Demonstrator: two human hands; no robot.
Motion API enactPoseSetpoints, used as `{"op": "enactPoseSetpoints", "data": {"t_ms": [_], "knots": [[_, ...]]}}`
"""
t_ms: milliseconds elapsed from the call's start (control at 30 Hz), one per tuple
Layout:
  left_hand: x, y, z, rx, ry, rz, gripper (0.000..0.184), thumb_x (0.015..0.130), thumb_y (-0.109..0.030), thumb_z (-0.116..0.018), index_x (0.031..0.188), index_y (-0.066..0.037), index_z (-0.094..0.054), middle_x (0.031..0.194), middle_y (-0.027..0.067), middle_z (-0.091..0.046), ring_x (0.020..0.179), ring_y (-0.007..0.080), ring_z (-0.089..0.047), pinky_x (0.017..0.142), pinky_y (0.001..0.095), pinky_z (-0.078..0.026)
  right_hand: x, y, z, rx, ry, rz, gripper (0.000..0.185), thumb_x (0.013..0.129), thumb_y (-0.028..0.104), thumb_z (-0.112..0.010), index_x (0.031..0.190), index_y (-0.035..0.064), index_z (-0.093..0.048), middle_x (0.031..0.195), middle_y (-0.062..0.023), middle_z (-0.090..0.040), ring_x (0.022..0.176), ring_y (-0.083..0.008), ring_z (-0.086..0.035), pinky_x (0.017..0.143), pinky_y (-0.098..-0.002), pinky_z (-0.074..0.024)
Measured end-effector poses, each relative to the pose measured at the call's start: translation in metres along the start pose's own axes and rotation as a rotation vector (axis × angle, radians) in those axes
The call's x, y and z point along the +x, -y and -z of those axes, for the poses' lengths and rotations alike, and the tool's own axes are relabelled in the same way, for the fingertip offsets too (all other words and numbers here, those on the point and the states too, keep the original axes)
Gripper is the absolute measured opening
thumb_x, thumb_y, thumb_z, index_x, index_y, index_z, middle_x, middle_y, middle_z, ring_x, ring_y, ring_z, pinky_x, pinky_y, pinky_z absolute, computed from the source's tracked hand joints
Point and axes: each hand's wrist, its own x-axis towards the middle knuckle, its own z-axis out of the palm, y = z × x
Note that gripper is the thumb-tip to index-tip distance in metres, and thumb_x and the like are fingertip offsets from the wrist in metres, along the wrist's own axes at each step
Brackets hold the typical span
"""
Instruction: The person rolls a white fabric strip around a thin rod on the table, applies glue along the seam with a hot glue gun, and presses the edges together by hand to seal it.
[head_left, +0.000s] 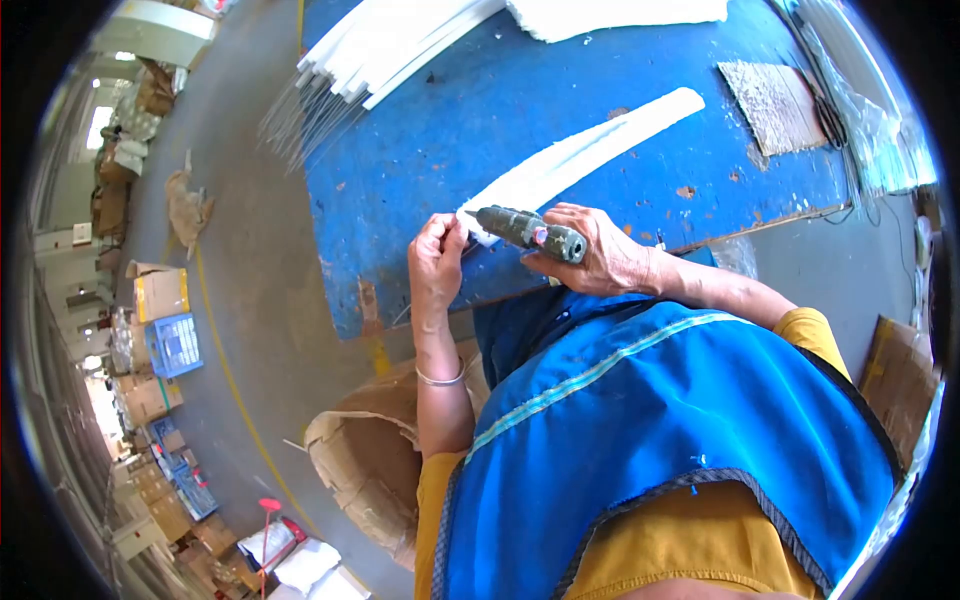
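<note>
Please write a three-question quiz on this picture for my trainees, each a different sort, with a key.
1. What does the right hand hold?
A) a hammer
B) a dark gun-shaped tool
C) a paintbrush

2. True or false: the bracelet is worn on the right arm.

3. Fill the gap: the left hand is at the near end of a long strip coloured ____.

Key: 1 B; 2 false, it is on the left; 3 white.
</note>
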Motion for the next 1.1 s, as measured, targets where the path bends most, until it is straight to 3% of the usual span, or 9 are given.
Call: {"op": "enactPoseSetpoints", "data": {"t_ms": [100, 200, 300, 500, 600, 700, 900, 1000, 1100], "knots": [[0.000, -0.001, -0.002, -0.029, -0.005, -0.007, 0.014, 0.090, -0.008, -0.054, 0.084, 0.004, -0.058, 0.078, 0.0023, -0.056, 0.070, 0.0068, -0.049, 0.064, 0.0224, -0.041, -0.001, -0.004, -0.004, 0.031, -0.061, 0.060, 0.024, 0.080, 0.018, -0.070, 0.078, -0.0005, -0.055, 0.069, -0.0152, -0.053, 0.068, -0.0342, -0.054, 0.063, -0.0428, -0.0437], [-0.001, -0.004, -0.002, -0.004, -0.012, -0.008, 0.014, 0.090, -0.007, -0.054, 0.084, 0.004, -0.058, 0.078, 0.0024, -0.057, 0.070, 0.0069, -0.049, 0.064, 0.0226, -0.041, 0.000, -0.004, -0.006, -0.010, -0.081, 0.095, 0.024, 0.080, 0.018, -0.070, 0.077, -0.0004, -0.055, 0.068, -0.0147, -0.053, 0.067, -0.0341, -0.055, 0.064, -0.0428, -0.0438], [-0.001, -0.003, -0.002, 0.001, -0.012, -0.011, 0.013, 0.090, -0.007, -0.055, 0.084, 0.004, -0.058, 0.078, 0.0026, -0.056, 0.070, 0.0070, -0.049, 0.064, 0.0227, -0.041, 0.000, -0.003, -0.005, -0.041, -0.017, 0.033, 0.029, 0.083, 0.027, -0.066, 0.077, 0.0007, -0.056, 0.070, -0.0185, -0.058, 0.074, -0.0374, -0.059, 0.071, -0.0455, -0.0466], [-0.001, 0.001, -0.001, -0.022, -0.007, -0.030, 0.013, 0.090, -0.008, -0.056, 0.085, 0.004, -0.059, 0.078, 0.0032, -0.057, 0.070, 0.0073, -0.048, 0.063, 0.0230, -0.041, 0.000, -0.002, -0.004, 0.006, -0.032, 0.020, 0.028, 0.082, 0.026, -0.067, 0.077, 0.0011, -0.056, 0.069, -0.0182, -0.058, 0.073, -0.0374, -0.060, 0.071, -0.0450, -0.0468], [-0.001, -0.001, -0.002, -0.011, -0.019, -0.056, 0.014, 0.090, -0.008, -0.057, 0.085, 0.005, -0.059, 0.078, 0.0031, -0.057, 0.069, 0.0073, -0.049, 0.063, 0.0232, -0.041, -0.001, -0.006, -0.006, 0.002, -0.080, 0.088, 0.021, 0.080, 0.016, -0.070, 0.076, 0.0008, -0.055, 0.066, -0.0139, -0.053, 0.063, -0.0341, -0.054, 0.062, -0.0428, -0.0441], [-0.001, -0.003, -0.002, 0.009, -0.026, -0.056, 0.014, 0.090, -0.009, -0.058, 0.085, 0.004, -0.060, 0.078, 0.0030, -0.058, 0.069, 0.0075, -0.049, 0.063, 0.0233, -0.041, -0.001, -0.003, -0.001, 0.002, -0.049, 0.007, 0.026, 0.082, 0.025, -0.067, 0.076, 0.0018, -0.056, 0.067, -0.0172, -0.058, 0.070, -0.0366, -0.059, 0.068, -0.0434, -0.0477], [-0.002, -0.004, -0.003, -0.002, -0.037, -0.042, 0.013, 0.089, -0.009, -0.059, 0.085, 0.004, -0.060, 0.078, 0.0033, -0.058, 0.069, 0.0077, -0.050, 0.062, 0.0233, -0.042, -0.004, 0.000, 0.006, 0.048, -0.087, -0.053, 0.025, 0.081, 0.023, -0.068, 0.075, 0.0013, -0.057, 0.066, -0.0179, -0.059, 0.067, -0.0368, -0.060, 0.063, -0.0434, -0.0479], [-0.002, -0.006, -0.003, 0.036, -0.032, -0.039, 0.013, 0.089, -0.008, -0.059, 0.084, 0.004, -0.060, 0.078, 0.0032, -0.058, 0.069, 0.0075, -0.050, 0.062, 0.0232, -0.042, -0.007, -0.004, 0.007, 0.056, -0.074, -0.105, 0.022, 0.079, 0.018, -0.072, 0.083, -0.0011, -0.060, 0.073, -0.0185, -0.061, 0.069, -0.0370, -0.061, 0.062, -0.0422, -0.0472], [-0.002, -0.003, -0.003, 0.022, -0.040, -0.060, 0.014, 0.089, -0.008, -0.059, 0.084, 0.004, -0.060, 0.078, 0.0030, -0.058, 0.068, 0.0076, -0.051, 0.062, 0.0232, -0.042, -0.009, -0.006, 0.008, 0.033, -0.129, -0.066, 0.026, 0.082, 0.023, -0.067, 0.076, 0.0001, -0.058, 0.066, -0.0187, -0.058, 0.062, -0.0365, -0.059, 0.059, -0.0429, -0.0470]]}}
